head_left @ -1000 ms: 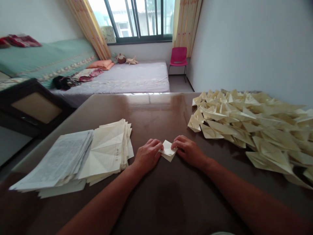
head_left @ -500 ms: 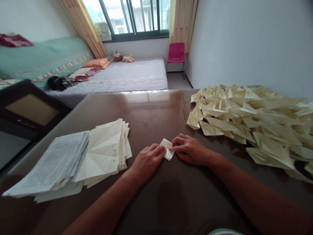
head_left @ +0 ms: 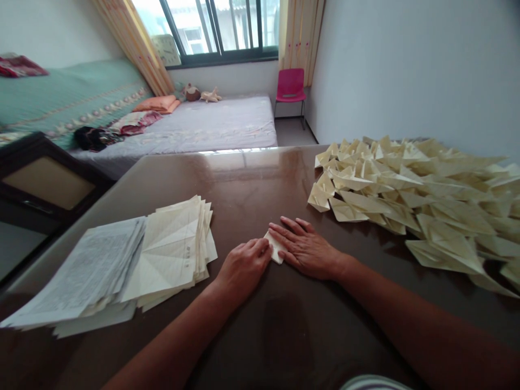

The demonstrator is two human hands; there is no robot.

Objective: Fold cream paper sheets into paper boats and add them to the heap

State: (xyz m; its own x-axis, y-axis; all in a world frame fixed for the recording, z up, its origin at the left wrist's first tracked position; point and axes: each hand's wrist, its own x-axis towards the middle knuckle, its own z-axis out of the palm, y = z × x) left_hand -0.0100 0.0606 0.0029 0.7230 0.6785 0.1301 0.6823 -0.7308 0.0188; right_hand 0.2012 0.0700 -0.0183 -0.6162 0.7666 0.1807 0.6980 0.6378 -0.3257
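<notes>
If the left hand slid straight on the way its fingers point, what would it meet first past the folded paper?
Likely the right hand, its fingers lying partly over the folded paper in that line; which finger comes first is unclear.

Daylight is admitted through the window [head_left: 208,27] at the top centre, where the outdoors is washed out. Glare is thrown along the far edge of the table [head_left: 244,189], while its near part, at the bottom, is left dim. Towards the right edge, the paper pile [head_left: 406,187] is stretched and softly blurred.
</notes>
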